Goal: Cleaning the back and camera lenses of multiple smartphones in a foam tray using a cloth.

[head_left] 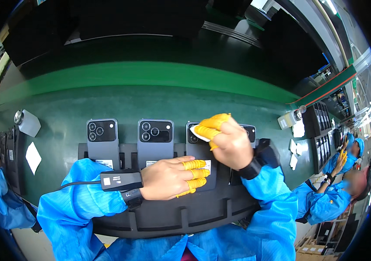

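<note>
Four smartphones would exceed a short count, so several dark grey-blue phones lie camera side up in a row on a black slotted tray (159, 219). My left hand (168, 177), with yellow finger cots, rests with fingers stretched over the lower back of the third phone (200, 151), beside its white label. Pinched in my right hand (231, 142), also in yellow cots, is a white wipe (199, 134), held against that phone's camera area. To the left lie the first phone (103, 149) and the second phone (156, 149). Behind my right wrist, the rightmost phone (250, 132) is partly hidden.
On the green table, a dispenser bottle (29, 123) and a white sheet (33, 158) sit at left. Another bottle (287, 120), crumpled white wipes (293, 162) and black trays (322, 152) stand at right. Co-workers in blue (324, 204) are on both sides.
</note>
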Tool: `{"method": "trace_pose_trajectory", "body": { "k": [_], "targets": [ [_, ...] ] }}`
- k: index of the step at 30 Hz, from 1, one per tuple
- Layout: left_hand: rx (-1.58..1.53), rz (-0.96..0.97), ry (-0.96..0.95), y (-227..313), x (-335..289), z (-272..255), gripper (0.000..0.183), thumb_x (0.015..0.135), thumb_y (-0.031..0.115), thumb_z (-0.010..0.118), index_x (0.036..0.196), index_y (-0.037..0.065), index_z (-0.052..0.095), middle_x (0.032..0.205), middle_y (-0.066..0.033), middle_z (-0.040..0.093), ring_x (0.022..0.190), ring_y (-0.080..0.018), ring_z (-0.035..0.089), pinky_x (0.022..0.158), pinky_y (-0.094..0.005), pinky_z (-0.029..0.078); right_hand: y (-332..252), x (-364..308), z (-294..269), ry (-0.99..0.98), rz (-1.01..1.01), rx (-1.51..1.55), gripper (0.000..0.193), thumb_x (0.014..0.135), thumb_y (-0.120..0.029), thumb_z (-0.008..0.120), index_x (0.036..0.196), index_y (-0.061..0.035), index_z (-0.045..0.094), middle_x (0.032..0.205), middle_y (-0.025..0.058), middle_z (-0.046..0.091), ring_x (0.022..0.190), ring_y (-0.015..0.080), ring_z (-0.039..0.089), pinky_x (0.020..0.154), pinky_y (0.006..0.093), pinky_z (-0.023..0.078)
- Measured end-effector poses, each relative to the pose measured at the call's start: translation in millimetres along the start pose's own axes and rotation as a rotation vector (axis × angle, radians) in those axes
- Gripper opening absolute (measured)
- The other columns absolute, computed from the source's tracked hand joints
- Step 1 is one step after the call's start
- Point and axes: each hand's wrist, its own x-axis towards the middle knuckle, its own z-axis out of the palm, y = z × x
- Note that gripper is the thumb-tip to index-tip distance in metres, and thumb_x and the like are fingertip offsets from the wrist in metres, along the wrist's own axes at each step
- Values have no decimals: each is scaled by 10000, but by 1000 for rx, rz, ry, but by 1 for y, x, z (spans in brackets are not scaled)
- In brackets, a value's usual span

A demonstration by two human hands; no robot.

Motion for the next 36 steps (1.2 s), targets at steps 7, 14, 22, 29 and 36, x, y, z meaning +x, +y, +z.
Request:
{"method": "trace_pose_trajectory", "body": {
  "k": [7,14,22,29,36],
  "targets": [
    [-34,-29,19,1,1,3,297,850,257,622,1114,126,659,1253,-32,612,1126,-182,597,1089,-368,403,-5,-8,5,-57,-62,-103,389,585,-7,648,971,12,695,951,91,649,910,271,620,759,343,541],
    [-48,-23,-6,0,2,4,300,862,264,614,1124,123,653,1260,-43,605,1133,-189,592,1090,-369,399,-4,2,11,-56,-96,-127,370,597,-32,646,961,20,687,952,103,640,923,273,614,774,352,541],
    [-57,-14,-59,1,3,-2,325,864,282,612,1132,102,649,1284,-70,588,1196,-207,556,1116,-382,364,-4,-19,-7,-123,-30,-110,378,591,4,649,966,8,698,944,94,648,915,275,620,776,351,545],
    [-60,-23,-139,6,5,-14,423,819,206,593,1228,102,613,1323,-105,566,1229,-239,534,1118,-409,357,-17,-11,-5,-78,-45,-28,468,537,38,626,997,9,707,962,109,639,904,303,626,790,371,550],
    [-93,-29,-153,4,3,-12,507,748,156,599,1252,107,606,1287,-99,589,1215,-258,542,1120,-417,356,-12,-22,-1,-206,-175,-84,410,572,-89,643,962,33,684,948,115,609,927,296,608,791,367,540]
  ]
}}
